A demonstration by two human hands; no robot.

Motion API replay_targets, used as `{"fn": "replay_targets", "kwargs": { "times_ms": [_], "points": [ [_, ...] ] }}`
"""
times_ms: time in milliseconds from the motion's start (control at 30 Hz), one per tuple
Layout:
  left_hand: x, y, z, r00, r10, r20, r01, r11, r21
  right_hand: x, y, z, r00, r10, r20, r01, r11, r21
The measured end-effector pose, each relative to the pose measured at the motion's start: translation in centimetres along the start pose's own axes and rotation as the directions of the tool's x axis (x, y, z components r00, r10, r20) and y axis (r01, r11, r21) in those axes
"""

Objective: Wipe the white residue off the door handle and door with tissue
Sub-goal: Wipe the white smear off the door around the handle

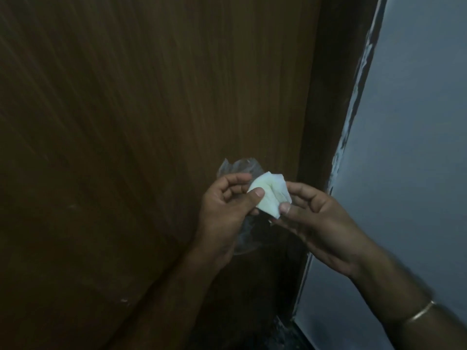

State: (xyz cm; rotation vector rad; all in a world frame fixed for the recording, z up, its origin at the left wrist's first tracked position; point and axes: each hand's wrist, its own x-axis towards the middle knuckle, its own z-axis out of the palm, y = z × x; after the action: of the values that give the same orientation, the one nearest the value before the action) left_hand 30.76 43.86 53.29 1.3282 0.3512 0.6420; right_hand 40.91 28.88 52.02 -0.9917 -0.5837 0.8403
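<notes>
Both hands (265,213) pinching crumpled white tissue (269,195), wood-grain door (151,122)

The door (126,122) fills the left and middle of the view, and its frame (326,97) runs along the door's right edge, with the wall (417,122) to the right of that. In front of the door, near its right edge and about halfway down, the left hand (222,205) and right hand (313,215) meet, left of and right of the tissue (267,195), which sits between their fingertips. A plastic wrapper (235,168) lies behind the left hand, between it and the door. A bangle (422,313) sits on the right wrist toward the lower right corner.
</notes>
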Motion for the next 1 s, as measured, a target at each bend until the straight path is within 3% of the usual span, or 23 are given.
{"fn": "replay_targets", "kwargs": {
  "times_ms": [167, 300, 533, 733, 800, 867, 933, 1000],
  "points": [
    [-0.8, -0.9, 1.1, 0.992, 0.122, 0.011, -0.121, 0.96, 0.252, -0.9, 0.2, 0.3, 0.978, 0.051, -0.203, -0.028, 0.993, 0.117],
    [-1.2, -0.6, 1.3, 0.979, 0.142, 0.149, -0.196, 0.868, 0.457, -1.2, 0.1, 0.5, 0.968, 0.008, -0.251, 0.011, 0.997, 0.075],
    [-1.8, 0.0, 0.9, 0.944, 0.03, 0.33, -0.167, 0.904, 0.395, -1.2, -0.3, 0.9, 0.972, -0.01, -0.236, 0.002, 0.999, -0.035],
    [-1.9, 0.1, 0.7, 0.956, 0.064, 0.285, -0.186, 0.886, 0.425, -1.2, -0.3, 0.7, 0.974, 0.01, -0.228, -0.017, 0.999, -0.028],
    [-1.9, -0.1, 0.7, 0.975, 0.053, 0.214, -0.132, 0.918, 0.374, -1.4, -0.1, 0.5, 0.981, -0.054, -0.185, 0.029, 0.991, -0.132],
    [-2.0, -0.2, 0.9, 0.988, -0.012, 0.151, -0.031, 0.96, 0.279, -1.7, 0.2, 0.4, 0.979, -0.145, -0.141, 0.082, 0.923, -0.377],
    [-2.0, -0.3, 0.9, 0.992, -0.037, 0.12, 0.003, 0.962, 0.273, -1.9, 0.8, 0.7, 0.969, -0.216, -0.118, 0.092, 0.763, -0.64],
    [-1.8, -0.5, 0.8, 0.99, -0.072, 0.124, 0.038, 0.965, 0.258, -1.9, 1.5, 1.0, 0.933, -0.341, -0.114, 0.131, 0.618, -0.775]
  ]
}}
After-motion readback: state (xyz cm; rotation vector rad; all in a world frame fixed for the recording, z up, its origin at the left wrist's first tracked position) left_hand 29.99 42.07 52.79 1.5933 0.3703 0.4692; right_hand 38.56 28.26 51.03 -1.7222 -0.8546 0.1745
